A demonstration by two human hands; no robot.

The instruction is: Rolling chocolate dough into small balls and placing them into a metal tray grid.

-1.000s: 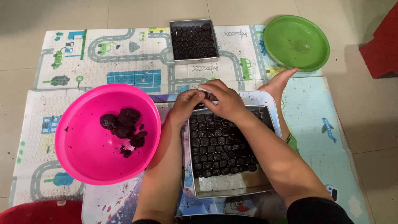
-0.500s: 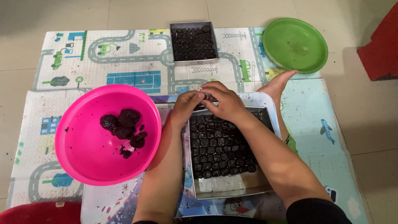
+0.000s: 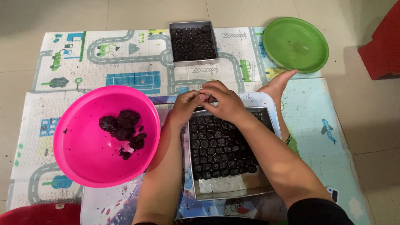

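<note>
My left hand [image 3: 187, 106] and my right hand [image 3: 221, 102] meet fingertip to fingertip over the far edge of a square metal tray [image 3: 233, 189]. Together they pinch a small dark piece [image 3: 207, 98], mostly hidden by the fingers. The tray holds several rows of small dark pieces [image 3: 218, 148]; its near strip is bare metal. A pink bowl [image 3: 83, 154] with a few dark dough lumps [image 3: 123, 127] sits just left of my left forearm.
A second metal tray [image 3: 193, 41] filled with dark pieces lies at the far side of the printed play mat [image 3: 83, 58]. A green plate [image 3: 296, 43] sits at the far right, with a bare foot [image 3: 277, 85] below it. Red objects show at the right edge [image 3: 385, 46] and bottom left [image 3: 37, 214].
Both hands stay together at the tray's far edge; only the fingers have shifted slightly. Nothing else has moved.
</note>
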